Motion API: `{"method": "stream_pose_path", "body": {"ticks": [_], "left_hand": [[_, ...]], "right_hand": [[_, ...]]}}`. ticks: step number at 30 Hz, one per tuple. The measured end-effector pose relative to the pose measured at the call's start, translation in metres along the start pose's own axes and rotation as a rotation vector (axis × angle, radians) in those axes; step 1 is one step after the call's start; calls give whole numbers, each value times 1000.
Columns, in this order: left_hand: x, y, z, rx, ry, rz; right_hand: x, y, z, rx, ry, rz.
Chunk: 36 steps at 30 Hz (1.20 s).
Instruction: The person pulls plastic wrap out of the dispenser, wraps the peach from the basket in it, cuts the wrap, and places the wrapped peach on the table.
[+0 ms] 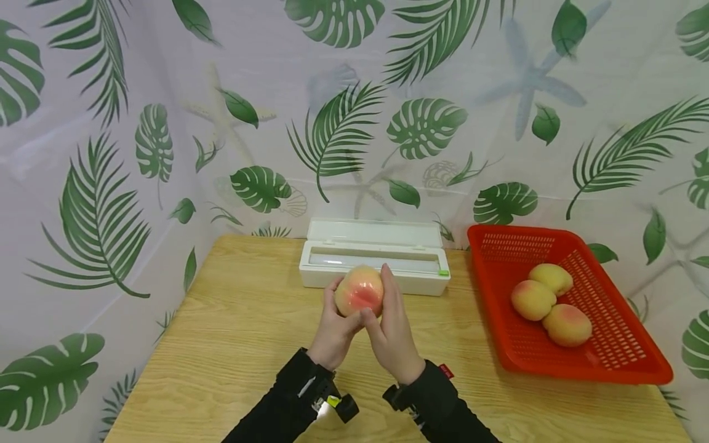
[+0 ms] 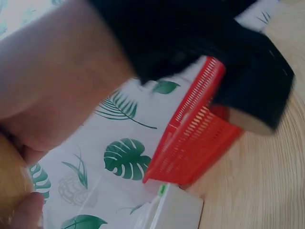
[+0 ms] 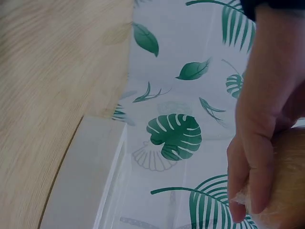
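Note:
A yellow-pink peach (image 1: 359,289) with a glossy, clear plastic film over it is held up above the table between both hands. The left hand (image 1: 331,335) grips it from the left, its thumb across the near side. On the right side, the right hand (image 1: 396,341) holds it with fingers along the fruit and thumb at the front. Seen from the right wrist, a crumpled bit of plastic film (image 3: 241,196) shows by the fingertips on the peach (image 3: 283,191). Behind the hands stands a white cling film box (image 1: 376,280), lid raised, a roll inside.
A red plastic basket (image 1: 504,344) with three peaches (image 1: 567,325) stands at the right of the wooden table (image 1: 238,314). Leaf-patterned cloth (image 1: 354,135) hangs behind the table and along its left side.

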<state>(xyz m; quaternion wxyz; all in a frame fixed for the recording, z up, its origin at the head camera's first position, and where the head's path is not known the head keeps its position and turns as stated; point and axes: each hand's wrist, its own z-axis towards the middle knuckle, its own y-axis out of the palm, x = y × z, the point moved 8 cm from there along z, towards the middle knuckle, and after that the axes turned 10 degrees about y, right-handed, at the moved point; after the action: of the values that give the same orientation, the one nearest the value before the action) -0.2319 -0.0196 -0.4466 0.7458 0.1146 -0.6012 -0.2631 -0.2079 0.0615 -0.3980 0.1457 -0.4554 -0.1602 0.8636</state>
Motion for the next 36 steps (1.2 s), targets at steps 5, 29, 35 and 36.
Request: {"method": "stream_pose_path", "body": {"ticks": [5,29,35,36], "left_hand": [[1,2,-1,-47,51,61],[-2,1,0,-350,-155,298],[-2,-6,7,-225,-158,240],[-3,-8,7,-206,-166,220]], "right_hand": [[9,-2,5,-31,176,163],[38,-9,-1,-212,399,256],[43,-6,0,-185,363,439],[39,-8,2,-173,302,420]]}}
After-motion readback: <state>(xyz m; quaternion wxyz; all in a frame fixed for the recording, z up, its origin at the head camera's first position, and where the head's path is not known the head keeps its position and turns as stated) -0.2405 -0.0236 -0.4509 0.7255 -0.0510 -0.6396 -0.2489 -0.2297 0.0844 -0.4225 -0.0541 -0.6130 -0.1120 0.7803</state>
